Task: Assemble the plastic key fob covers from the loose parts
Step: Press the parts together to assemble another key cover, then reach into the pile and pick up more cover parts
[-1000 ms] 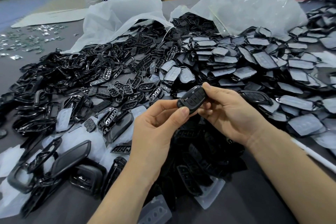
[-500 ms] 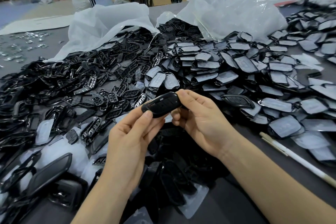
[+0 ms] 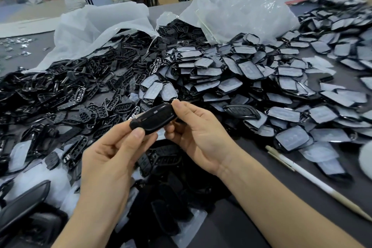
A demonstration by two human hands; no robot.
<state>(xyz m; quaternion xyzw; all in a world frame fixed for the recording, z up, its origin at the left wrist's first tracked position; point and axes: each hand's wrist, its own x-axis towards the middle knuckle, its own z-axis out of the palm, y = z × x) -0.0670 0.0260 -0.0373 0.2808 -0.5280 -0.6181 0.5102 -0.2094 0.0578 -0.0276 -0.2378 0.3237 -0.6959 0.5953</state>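
Fingers (image 3: 138,134) of the left hand (image 3: 108,163) pinch the left end of a black key fob cover (image 3: 155,119), held above the heap of loose parts (image 3: 80,90); the right hand (image 3: 201,139) grips its right end, and a pen (image 3: 314,179) lies on the table (image 3: 231,231) farther right

A dark table (image 3: 231,227) carries a heap of black fob parts (image 3: 100,86). A white pen (image 3: 314,179) lies right of the heap and plastic bags (image 3: 241,10) lie behind it.
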